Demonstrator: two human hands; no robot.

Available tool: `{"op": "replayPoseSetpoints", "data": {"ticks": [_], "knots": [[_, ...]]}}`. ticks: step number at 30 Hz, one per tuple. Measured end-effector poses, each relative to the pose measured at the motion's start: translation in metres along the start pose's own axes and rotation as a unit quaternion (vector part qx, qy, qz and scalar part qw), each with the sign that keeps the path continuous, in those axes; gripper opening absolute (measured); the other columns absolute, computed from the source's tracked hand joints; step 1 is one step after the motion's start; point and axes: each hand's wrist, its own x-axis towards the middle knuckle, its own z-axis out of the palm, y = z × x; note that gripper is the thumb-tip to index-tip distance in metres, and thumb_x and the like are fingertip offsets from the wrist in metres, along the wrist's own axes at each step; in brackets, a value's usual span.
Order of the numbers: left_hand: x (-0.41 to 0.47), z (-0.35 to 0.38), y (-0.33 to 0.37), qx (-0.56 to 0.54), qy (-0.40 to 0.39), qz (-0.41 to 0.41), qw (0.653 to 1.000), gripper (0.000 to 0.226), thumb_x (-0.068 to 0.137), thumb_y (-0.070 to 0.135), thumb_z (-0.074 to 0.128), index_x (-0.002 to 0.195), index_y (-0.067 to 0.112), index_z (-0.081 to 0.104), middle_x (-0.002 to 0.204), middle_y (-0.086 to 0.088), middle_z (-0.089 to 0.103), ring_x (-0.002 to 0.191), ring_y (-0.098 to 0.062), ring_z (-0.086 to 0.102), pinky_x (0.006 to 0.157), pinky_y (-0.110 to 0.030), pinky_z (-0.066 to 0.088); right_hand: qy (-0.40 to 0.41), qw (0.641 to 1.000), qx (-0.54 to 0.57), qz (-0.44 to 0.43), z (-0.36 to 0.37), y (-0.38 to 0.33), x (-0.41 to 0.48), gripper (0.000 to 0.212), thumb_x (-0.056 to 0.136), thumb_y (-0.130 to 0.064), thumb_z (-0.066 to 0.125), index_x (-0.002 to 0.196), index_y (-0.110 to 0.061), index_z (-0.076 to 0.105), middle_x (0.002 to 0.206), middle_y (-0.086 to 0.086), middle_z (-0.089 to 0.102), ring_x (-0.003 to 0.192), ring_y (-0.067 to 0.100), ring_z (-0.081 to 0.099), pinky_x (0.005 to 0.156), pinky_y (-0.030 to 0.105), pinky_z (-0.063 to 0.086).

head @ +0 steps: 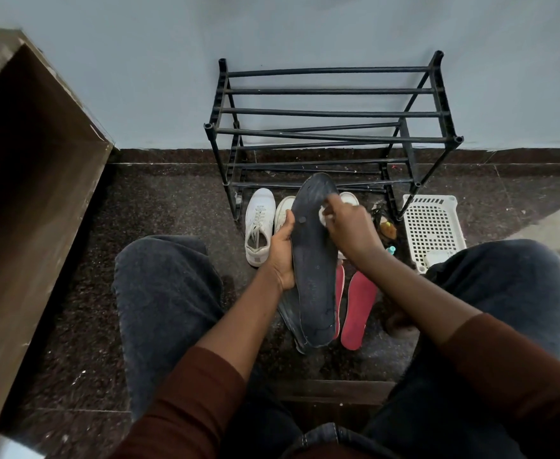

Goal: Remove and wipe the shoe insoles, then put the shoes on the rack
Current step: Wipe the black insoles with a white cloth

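**Wiping a dark insole, shoes not yet racked**

The step in hand looks like the wiping. At the centre of the frame the left hand (281, 251) grasps a dark insole (315, 260) by its left edge, fingers curled round it, holding it up lengthwise. The right hand (345, 226) pinches a small white cloth (322, 216) and presses it on the insole's upper half.

Below it, on the floor (172, 207), lie two red insoles (359, 309) side by side, and what seems another dark insole partly hidden beneath the held one. White shoes (260, 223) stand just in front of the black rack (331, 130), whose bars carry nothing. A white basket (432, 226) sits at right.

Next, I judge, the cloth must travel toward the heel end, with the left hand's hold kept firm against the push.
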Motion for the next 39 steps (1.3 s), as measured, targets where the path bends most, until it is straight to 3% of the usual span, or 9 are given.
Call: {"op": "replayPoseSetpoints", "data": {"ticks": [8, 12, 17, 23, 26, 30, 34, 39], "knots": [[0.003, -0.001, 0.004, 0.008, 0.021, 0.026, 0.999, 0.072, 0.091, 0.062, 0.033, 0.127, 0.004, 0.057, 0.113, -0.017, 0.064, 0.098, -0.029, 0.063, 0.09, -0.042, 0.05, 0.005, 0.997, 0.055, 0.046, -0.005, 0.002, 0.002, 0.023, 0.08, -0.004, 0.05, 0.103, -0.005, 0.054, 0.092, 0.019, 0.068, 0.087, 0.039, 0.061, 0.072, 0.044, 0.049], [0.004, -0.003, 0.005, -0.002, 0.03, 0.019, 0.999, 0.074, 0.093, 0.065, 0.024, 0.106, 0.01, 0.072, 0.104, -0.012, 0.07, 0.093, -0.025, 0.067, 0.089, -0.04, 0.05, -0.023, 0.999, 0.022, 0.032, 0.002, -0.004, -0.025, 0.023, 0.081, -0.005, 0.052, 0.103, -0.005, 0.057, 0.089, 0.021, 0.068, 0.084, 0.04, 0.06, 0.068, 0.039, 0.045], [0.005, -0.004, 0.003, 0.002, 0.045, 0.012, 0.999, 0.076, 0.092, 0.068, 0.022, 0.117, 0.008, 0.06, 0.101, -0.012, 0.071, 0.09, -0.024, 0.069, 0.083, -0.037, 0.054, -0.033, 0.997, 0.053, 0.038, 0.007, -0.006, -0.036, 0.025, 0.078, -0.004, 0.053, 0.103, -0.007, 0.057, 0.09, 0.019, 0.069, 0.086, 0.039, 0.061, 0.072, 0.043, 0.048], [0.002, 0.001, 0.005, 0.013, 0.022, 0.015, 1.0, 0.076, 0.092, 0.068, 0.024, 0.116, 0.007, 0.064, 0.106, -0.015, 0.067, 0.094, -0.027, 0.065, 0.09, -0.039, 0.05, 0.025, 0.998, 0.022, 0.051, 0.001, 0.004, -0.001, 0.027, 0.083, -0.003, 0.048, 0.108, -0.007, 0.054, 0.09, 0.022, 0.067, 0.083, 0.041, 0.059, 0.066, 0.04, 0.044], [0.002, 0.001, 0.004, 0.017, 0.023, 0.021, 0.999, 0.079, 0.091, 0.068, 0.026, 0.124, 0.004, 0.058, 0.116, -0.019, 0.063, 0.101, -0.029, 0.062, 0.095, -0.041, 0.047, 0.042, 0.997, 0.025, 0.054, -0.003, 0.007, 0.013, 0.028, 0.083, -0.002, 0.048, 0.109, -0.007, 0.054, 0.087, 0.022, 0.067, 0.082, 0.041, 0.06, 0.066, 0.041, 0.046], [0.004, -0.001, 0.004, 0.002, 0.032, 0.035, 0.999, 0.076, 0.093, 0.067, 0.025, 0.124, 0.007, 0.059, 0.11, -0.016, 0.066, 0.096, -0.028, 0.064, 0.089, -0.041, 0.05, 0.008, 0.997, 0.063, 0.042, 0.001, 0.008, 0.005, 0.024, 0.079, -0.001, 0.051, 0.102, -0.007, 0.058, 0.088, 0.017, 0.069, 0.085, 0.036, 0.063, 0.072, 0.044, 0.05], [0.004, -0.001, 0.004, -0.011, 0.039, 0.03, 0.999, 0.079, 0.09, 0.07, 0.02, 0.115, 0.009, 0.063, 0.103, -0.013, 0.07, 0.092, -0.026, 0.067, 0.093, -0.04, 0.047, -0.035, 0.997, 0.062, 0.017, 0.012, 0.004, -0.026, 0.022, 0.076, 0.002, 0.049, 0.095, -0.003, 0.058, 0.083, 0.02, 0.068, 0.079, 0.036, 0.063, 0.067, 0.044, 0.05], [0.009, -0.002, 0.004, -0.026, 0.073, 0.049, 0.996, 0.084, 0.089, 0.071, 0.024, 0.127, 0.002, 0.055, 0.107, -0.015, 0.066, 0.095, -0.026, 0.063, 0.092, -0.038, 0.048, -0.067, 0.995, 0.071, -0.023, 0.024, 0.006, -0.049, 0.019, 0.07, 0.003, 0.05, 0.087, -0.003, 0.056, 0.076, 0.017, 0.067, 0.071, 0.036, 0.063, 0.062, 0.044, 0.05]]}}
